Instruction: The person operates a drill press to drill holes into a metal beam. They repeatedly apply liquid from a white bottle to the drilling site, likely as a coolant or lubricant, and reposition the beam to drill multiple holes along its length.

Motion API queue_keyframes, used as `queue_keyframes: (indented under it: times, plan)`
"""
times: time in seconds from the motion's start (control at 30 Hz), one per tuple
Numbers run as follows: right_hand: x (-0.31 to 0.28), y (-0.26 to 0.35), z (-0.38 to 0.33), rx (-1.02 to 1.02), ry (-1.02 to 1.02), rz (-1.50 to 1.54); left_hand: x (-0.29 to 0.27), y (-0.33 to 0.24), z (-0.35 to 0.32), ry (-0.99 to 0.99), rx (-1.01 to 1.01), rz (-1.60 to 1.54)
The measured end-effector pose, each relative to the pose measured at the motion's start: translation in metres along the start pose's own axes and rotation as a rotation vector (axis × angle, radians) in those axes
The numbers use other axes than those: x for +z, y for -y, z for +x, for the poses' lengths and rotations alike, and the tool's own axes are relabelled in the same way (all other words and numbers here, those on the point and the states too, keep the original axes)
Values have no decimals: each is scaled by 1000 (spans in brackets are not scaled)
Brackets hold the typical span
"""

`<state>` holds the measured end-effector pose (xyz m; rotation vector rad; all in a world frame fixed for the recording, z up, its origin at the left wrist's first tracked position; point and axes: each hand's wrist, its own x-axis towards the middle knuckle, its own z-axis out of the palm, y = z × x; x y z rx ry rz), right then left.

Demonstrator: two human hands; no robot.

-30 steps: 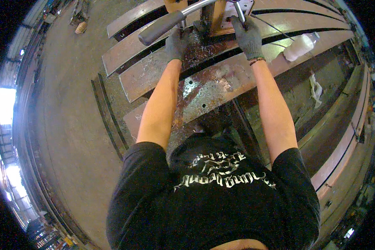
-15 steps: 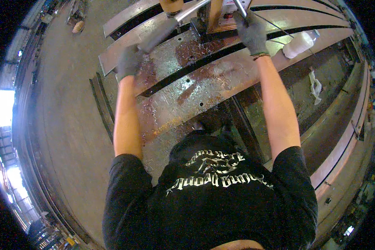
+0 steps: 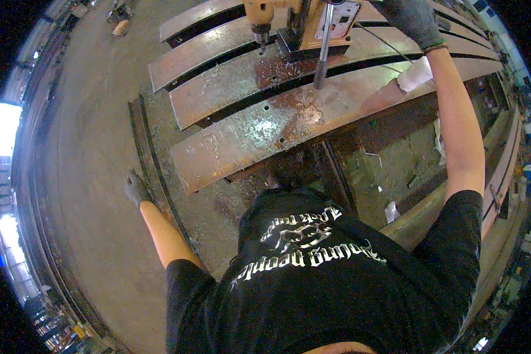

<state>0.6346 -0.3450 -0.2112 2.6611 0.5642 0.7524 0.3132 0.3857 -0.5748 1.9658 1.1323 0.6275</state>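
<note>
Head view: person is standing over long rusty steel plates (image 3: 259,133) lying side by side on the shop floor, with a yellow drill press (image 3: 304,23) sitting on the middle plate. Right hand (image 3: 413,17), gloved, is reaching up at the drill's top end near the frame edge; fingers are curling, but I cannot tell what they are gripping, if anything. Left hand (image 3: 137,189), gloved, is hanging low and off to the side over the floor rails (image 3: 150,159), fingers loosely bent, holding nothing. Several small holes and bright chips (image 3: 304,109) are showing on the near plate, so drilling looks partly done; the bit (image 3: 259,36) is sitting over the next plate. A steel handle (image 3: 323,47) is sticking toward the person. Plate edges are close at the knees; open concrete (image 3: 82,147) to the left is giving room.
</note>
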Motion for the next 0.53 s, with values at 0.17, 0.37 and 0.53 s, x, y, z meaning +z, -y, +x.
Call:
queue_keyframes:
  times: [0.17,0.37,0.53]
  plan:
    - [-27,25,2,-173,-480,-220,-36,131,-58,-150,-211,418]
    - [-20,51,39,-464,-727,-294,-37,200,-147,-15,-425,531]
    - [-17,56,43,-647,-832,-121,-44,230,-198,-3,-518,141]
